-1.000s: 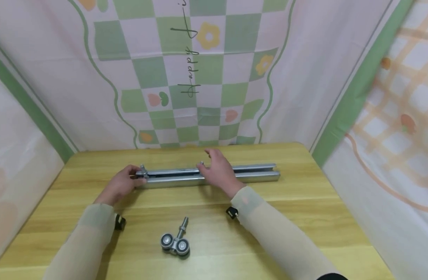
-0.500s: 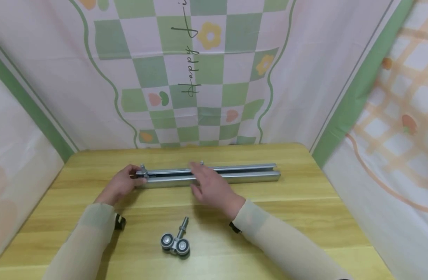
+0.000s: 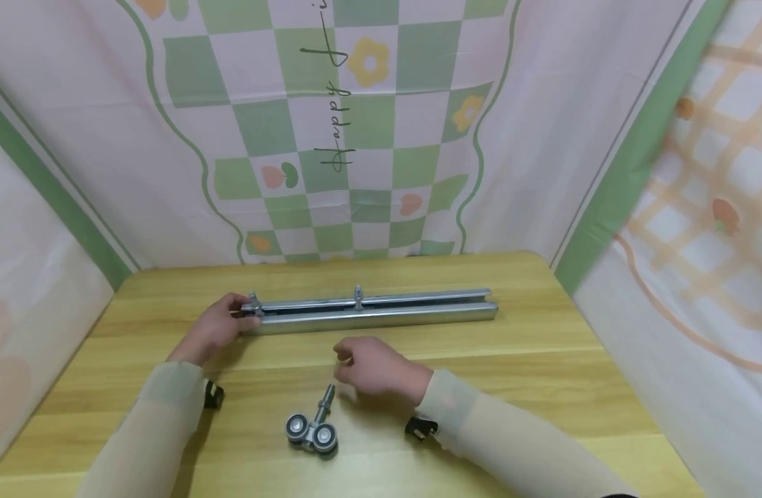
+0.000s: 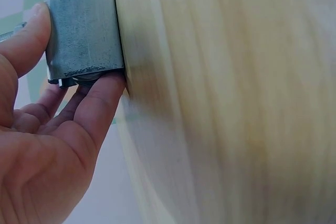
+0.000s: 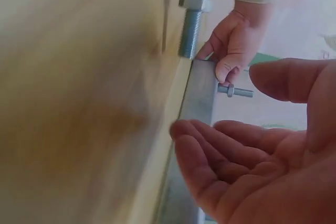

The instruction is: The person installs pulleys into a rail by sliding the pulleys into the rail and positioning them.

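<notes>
A silver metal channel rail (image 3: 430, 315) lies across the far part of the table, its slot facing up. My left hand (image 3: 215, 325) grips its left end; in the left wrist view the thumb rests along one side and fingers touch the end of the rail (image 4: 84, 30). Two threaded bolts stand up out of the slot, one bolt (image 3: 254, 303) beside the left hand and another bolt (image 3: 358, 297) near the middle. My right hand (image 3: 376, 366) holds nothing, fingers loosely bent, just beyond a roller trolley (image 3: 312, 434). That trolley's threaded bolt (image 5: 193, 24) shows close to the right hand.
The wood-grain table (image 3: 530, 394) extends right and forward of the rail. Patterned cloth (image 3: 381, 173) hangs behind its far edge, with more cloth at both sides. Small black wrist devices sit under both sleeves.
My right hand has left the middle of the rail and come back toward the loose roller trolley, uncovering the middle bolt. The left hand stays at the rail's end.
</notes>
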{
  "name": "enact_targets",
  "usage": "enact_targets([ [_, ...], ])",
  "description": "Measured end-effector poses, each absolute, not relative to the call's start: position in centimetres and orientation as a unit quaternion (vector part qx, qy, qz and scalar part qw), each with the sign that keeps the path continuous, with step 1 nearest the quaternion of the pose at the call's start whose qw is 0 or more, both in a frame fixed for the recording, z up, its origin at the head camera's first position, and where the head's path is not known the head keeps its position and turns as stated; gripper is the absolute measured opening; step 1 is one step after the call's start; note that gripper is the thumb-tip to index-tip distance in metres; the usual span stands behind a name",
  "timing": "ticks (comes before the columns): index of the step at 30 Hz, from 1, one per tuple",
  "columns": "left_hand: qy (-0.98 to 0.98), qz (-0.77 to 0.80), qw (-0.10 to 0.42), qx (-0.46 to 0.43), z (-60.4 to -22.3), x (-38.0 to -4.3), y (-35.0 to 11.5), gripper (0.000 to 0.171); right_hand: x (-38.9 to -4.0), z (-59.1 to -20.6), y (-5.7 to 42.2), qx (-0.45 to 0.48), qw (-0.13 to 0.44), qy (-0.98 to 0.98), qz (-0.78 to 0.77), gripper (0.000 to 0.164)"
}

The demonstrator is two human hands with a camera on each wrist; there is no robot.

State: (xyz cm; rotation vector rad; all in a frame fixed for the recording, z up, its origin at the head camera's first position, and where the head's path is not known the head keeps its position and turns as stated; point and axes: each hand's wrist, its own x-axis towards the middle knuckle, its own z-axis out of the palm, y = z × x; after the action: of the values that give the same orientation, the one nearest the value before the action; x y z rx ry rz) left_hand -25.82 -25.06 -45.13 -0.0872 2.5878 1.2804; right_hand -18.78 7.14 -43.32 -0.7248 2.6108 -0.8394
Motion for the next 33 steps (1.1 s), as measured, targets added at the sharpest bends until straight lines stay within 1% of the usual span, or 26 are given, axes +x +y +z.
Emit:
enact_targets([
  [3,0.887,0.442,0.128,-0.03,-44.9,-25.7,-25.0,0.06,-19.0,-43.6,7.5,-0.224,0.19,0.891,-0.347,0.042],
  [8,0.889,0.44,0.127,-0.028,-44.9,-25.7,-25.0,0.062,-19.0,-43.9,7.9,-0.169,0.257,0.832,-0.463,0.044],
  [10,0.89,0.437,0.126,-0.029,-44.9,-25.7,-25.0,0.062,-19.0,-43.9,8.0,-0.152,0.274,0.811,-0.494,0.043],
  [19,0.889,0.44,0.127,-0.028,-44.9,-25.7,-25.1,0.063,-18.6,-44.4,7.5,-0.114,0.317,0.747,-0.574,0.038],
  [24,0.888,0.441,0.126,-0.031,-45.1,-25.7,-25.1,0.061,-18.5,-44.6,7.3,-0.093,0.335,0.72,-0.601,0.041],
  [33,0.888,0.442,0.125,-0.028,-45.1,-25.7,-25.2,0.059,-18.3,-44.7,7.2,-0.026,0.375,0.644,-0.666,0.042],
])
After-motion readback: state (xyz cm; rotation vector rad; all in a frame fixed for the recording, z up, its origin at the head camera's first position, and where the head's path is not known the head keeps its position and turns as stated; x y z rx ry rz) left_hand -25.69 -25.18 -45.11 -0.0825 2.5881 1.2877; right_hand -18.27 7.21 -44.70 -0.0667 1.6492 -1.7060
